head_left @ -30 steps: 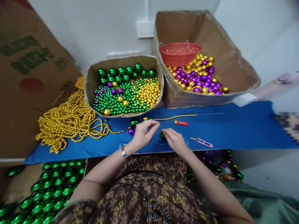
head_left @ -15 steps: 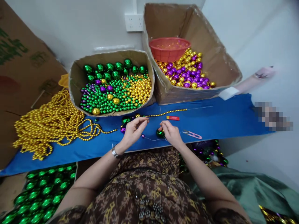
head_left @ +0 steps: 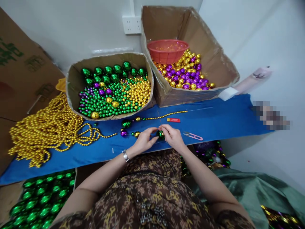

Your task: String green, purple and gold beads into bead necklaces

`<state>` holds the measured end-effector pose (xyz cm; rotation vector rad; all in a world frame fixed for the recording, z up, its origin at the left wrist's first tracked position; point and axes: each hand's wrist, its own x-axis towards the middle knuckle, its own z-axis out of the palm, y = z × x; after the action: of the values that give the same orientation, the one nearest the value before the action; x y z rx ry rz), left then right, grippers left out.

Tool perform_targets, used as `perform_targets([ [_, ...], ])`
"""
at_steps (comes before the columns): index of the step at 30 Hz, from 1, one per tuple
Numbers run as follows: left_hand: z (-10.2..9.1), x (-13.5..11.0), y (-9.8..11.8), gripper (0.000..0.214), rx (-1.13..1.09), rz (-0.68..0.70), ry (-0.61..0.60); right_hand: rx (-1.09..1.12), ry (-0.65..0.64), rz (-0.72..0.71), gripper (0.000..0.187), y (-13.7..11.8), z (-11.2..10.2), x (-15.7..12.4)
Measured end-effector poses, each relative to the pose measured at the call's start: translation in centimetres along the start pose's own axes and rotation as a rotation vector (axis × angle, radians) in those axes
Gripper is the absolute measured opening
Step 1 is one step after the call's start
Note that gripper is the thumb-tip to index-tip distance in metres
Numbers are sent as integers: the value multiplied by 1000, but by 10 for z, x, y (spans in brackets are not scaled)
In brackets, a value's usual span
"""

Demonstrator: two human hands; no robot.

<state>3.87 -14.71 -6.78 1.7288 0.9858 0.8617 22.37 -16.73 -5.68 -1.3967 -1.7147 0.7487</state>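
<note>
My left hand (head_left: pixel 145 140) is curved in front of me, its fingertips meeting those of my right hand (head_left: pixel 172 136); what its fingers grip is too small to make out. A thin thread (head_left: pixel 159 118) rises from the pinched fingers of my right hand. Between the hands is a shiny green ball bead (head_left: pixel 161 135), partly covered by fingers. Left of them lie strung beads: a gold bead (head_left: pixel 137 134), a purple bead (head_left: pixel 123 133) and a large green bead (head_left: pixel 126 124). From these a row of small gold beads (head_left: pixel 166 115) runs right, ending in bare thread.
On the blue cloth (head_left: pixel 224 117) lie a red lighter (head_left: pixel 173 120) and pink thread snips (head_left: pixel 193 136). Gold bead strands (head_left: pixel 47 127) heap at left. Behind stand two cardboard boxes of loose beads, one box (head_left: pixel 109 118) lower, the other box (head_left: pixel 188 97) taller with a red basket (head_left: pixel 168 52).
My left hand has moved right and its fingertips now meet my right hand's, uncovering strung beads at left. The whole view has shifted slightly left.
</note>
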Motion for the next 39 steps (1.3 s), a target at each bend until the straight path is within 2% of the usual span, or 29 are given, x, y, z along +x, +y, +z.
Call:
perform_targets([
  [3, 15, 8, -7, 63, 60, 63, -36, 27, 48, 7, 26, 0, -1, -1],
  [5, 24, 14, -11, 70, 157, 138, -96, 56, 65, 21, 27, -1, 0, -2],
  [8, 36, 24, -17, 53, 338, 273, -223, 188, 102, 52, 29, -10, -2, -2],
  [10, 42, 27, -20, 45, 440, 303, -279, 358, 181, 80, 30, -23, -13, 0],
  [12, 44, 27, -21, 44, 530, 293, -313, 537, 314, 91, 27, -38, -37, 4],
  [14, 40, 23, -20, 43, 622, 274, -323, 663, 448, 77, 23, -51, -71, 10],
  [17, 26, 13, -17, 37, 779, 228, -297, 703, 726, -23, 19, -58, -128, 15],
  [20, 5, 2, -14, 34, 934, 157, -271, 665, 890, -17, 20, -47, -173, 15],
  [22, -10, -3, -12, 33, 1028, 103, -263, 618, 960, -27, 27, -33, -191, 14],
  [24, -23, -6, -10, 32, 1117, 47, -254, 593, 1004, -55, 26, -19, -200, 15],
  [28, -45, -6, -15, 32, 1253, -14, -219, 620, 1082, -79, 16, -4, -202, 20],
  [30, -54, -5, -21, 38, 1250, -6, -204, 645, 1041, -93, 14, -8, -194, 24],
  [32, -60, -5, -25, 48, 1199, 36, -212, 682, 929, -107, 23, -18, -181, 25],
  [34, -65, -3, -23, 62, 1098, 121, -251, 699, 817, -97, 27, -33, -164, 25],
  [36, -64, 2, -12, 66, 932, 223, -289, 682, 718, -100, 26, -49, -148, 24],
  [38, -58, 12, 3, 53, 718, 293, -259, 657, 645, -116, 23, -63, -135, 25],
  [39, -53, 20, 11, 44, 611, 306, -204, 648, 618, -127, 21, -69, -131, 26],
])
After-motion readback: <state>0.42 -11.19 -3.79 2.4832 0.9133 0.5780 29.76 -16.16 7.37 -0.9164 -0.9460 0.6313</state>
